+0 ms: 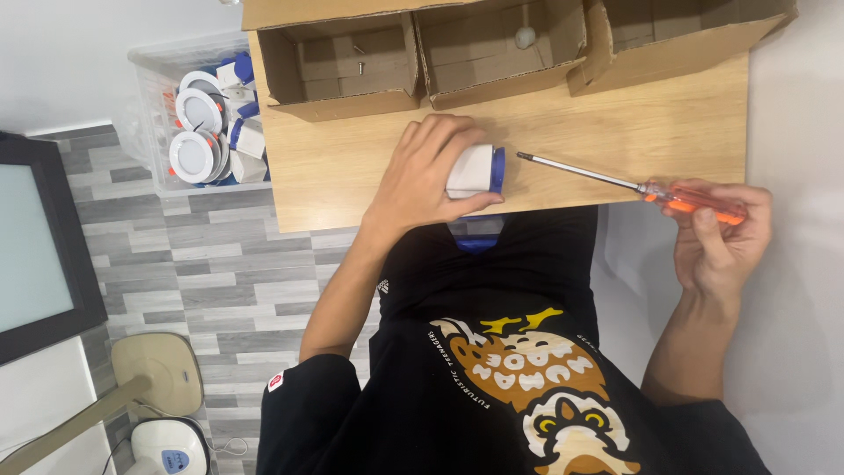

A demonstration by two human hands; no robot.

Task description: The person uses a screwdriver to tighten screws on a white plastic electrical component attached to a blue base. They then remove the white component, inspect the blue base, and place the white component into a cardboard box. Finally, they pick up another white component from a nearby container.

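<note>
A light wooden desk (615, 123) is seen from above, with grey plank flooring (202, 255) off at 9 o'clock and a white wall around the rest. Three open cardboard boxes (352, 66) are lined up along the far edge at 12 o'clock; a couple of screws can be made out in the left one and a small round white bit in the middle one. A clear plastic bin (207, 123) stuffed with round white lamps is parked on the floor at about 10 o'clock, right against the desk.

The left hand (422, 176) is curled shut around a small white part (470, 169) with a blue cap, held down on the desk near the front edge, pretty much dead centre. Another blue piece (477, 233) is tucked just under that edge, against a black shirt.

Over at 3 o'clock, the right hand (725, 237) is closed on the orange handle of a screwdriver (615, 180). Its shaft is pointed toward the part, tip near it, not touching.
</note>
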